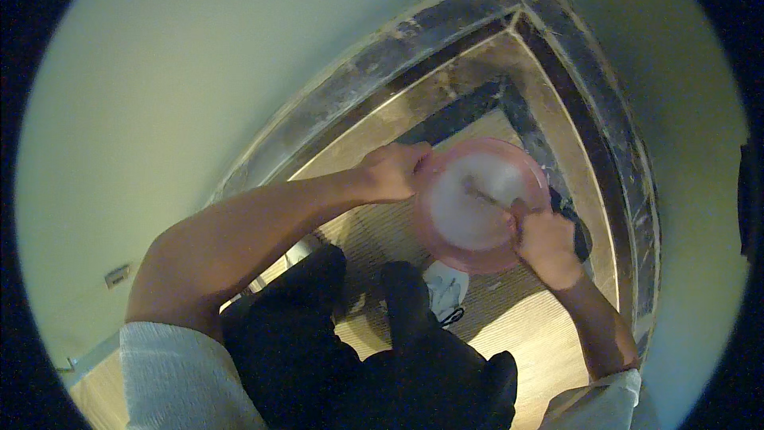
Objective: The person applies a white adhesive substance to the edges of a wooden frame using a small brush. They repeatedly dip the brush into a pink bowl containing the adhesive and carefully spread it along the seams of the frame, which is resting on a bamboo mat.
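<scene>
A round pink basin (434,248) sits before me, low over the ribbed floor, with a white substance (456,224) spread across its inside. My left hand (394,172) grips the basin's rim on the left. At the right side, my right hand (549,245) is closed around the handle of a thin tool (484,196), whose far end reaches into the white substance. Blur hides what kind of tool it is. Part of a dark object (584,239) shows behind my right hand; I cannot tell what it is.
Two walls meet in a corner ahead, with a dark stone-like skirting (358,74) along their base. A white shoe (447,289) shows below the basin, beside my dark-clothed knees (412,298). A socket plate (117,276) is on the left wall. Light falls on the floor (525,334) at right.
</scene>
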`<state>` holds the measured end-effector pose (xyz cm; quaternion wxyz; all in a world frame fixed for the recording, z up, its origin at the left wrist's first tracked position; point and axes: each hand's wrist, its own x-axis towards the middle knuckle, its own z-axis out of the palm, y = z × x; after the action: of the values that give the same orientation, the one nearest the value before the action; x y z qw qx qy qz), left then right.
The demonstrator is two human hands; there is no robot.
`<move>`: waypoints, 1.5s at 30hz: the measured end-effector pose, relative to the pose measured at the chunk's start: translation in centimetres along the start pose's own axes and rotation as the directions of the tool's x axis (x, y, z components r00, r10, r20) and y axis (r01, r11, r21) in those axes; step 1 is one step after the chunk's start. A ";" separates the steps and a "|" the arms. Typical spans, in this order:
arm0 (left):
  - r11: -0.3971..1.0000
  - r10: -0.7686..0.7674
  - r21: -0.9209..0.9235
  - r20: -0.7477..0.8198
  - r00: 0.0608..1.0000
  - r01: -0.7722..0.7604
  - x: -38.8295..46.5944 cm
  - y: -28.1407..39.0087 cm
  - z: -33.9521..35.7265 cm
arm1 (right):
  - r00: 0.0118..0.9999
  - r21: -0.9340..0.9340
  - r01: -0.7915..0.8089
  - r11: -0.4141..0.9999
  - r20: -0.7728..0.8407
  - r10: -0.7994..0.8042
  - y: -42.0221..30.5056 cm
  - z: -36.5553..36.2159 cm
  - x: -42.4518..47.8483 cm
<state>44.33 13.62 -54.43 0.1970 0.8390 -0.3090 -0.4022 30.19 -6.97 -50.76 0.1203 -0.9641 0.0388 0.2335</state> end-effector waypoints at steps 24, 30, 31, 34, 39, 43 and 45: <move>0.813 -0.017 -0.579 -0.122 0.992 -0.057 -20.1 -10.4 0.4 | 0.968 -0.142 -0.024 0.990 0.245 0.059 -11.6 -5.5 -1.2; 0.748 0.210 -0.614 -0.141 0.967 -0.252 -16.9 -6.3 -3.9 | 0.959 0.039 -0.280 0.959 -0.026 0.281 -11.9 -4.0 -5.7; 0.715 0.223 -0.644 -0.157 0.962 -0.270 -17.3 -6.3 -3.7 | 0.942 0.179 -0.319 0.931 -0.051 0.333 -12.1 -3.2 -6.3; 0.756 0.152 -0.631 -0.091 0.984 -0.175 -18.6 -5.5 -5.0 | 0.772 0.342 -0.620 0.706 0.111 0.625 -13.3 -3.5 -7.0; 0.717 0.106 -0.696 0.132 0.986 0.016 -19.3 -8.5 -7.9 | 0.657 0.764 -0.612 0.203 0.348 0.669 -19.5 -5.9 -3.7; 0.737 0.002 -0.661 0.210 0.978 0.140 -18.4 -5.5 -7.7 | 0.735 0.922 -0.376 -0.096 0.360 0.575 -20.5 -2.6 -2.6; 0.712 -0.079 -0.678 0.179 0.981 0.181 -16.4 -5.7 -9.0 | 0.709 0.856 -0.302 -0.420 0.496 0.502 -23.2 -3.0 0.6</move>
<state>45.58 29.61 -43.29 0.4450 0.6950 -0.0893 -0.5577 35.10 14.69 -43.56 0.7011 -0.4255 0.5670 0.0768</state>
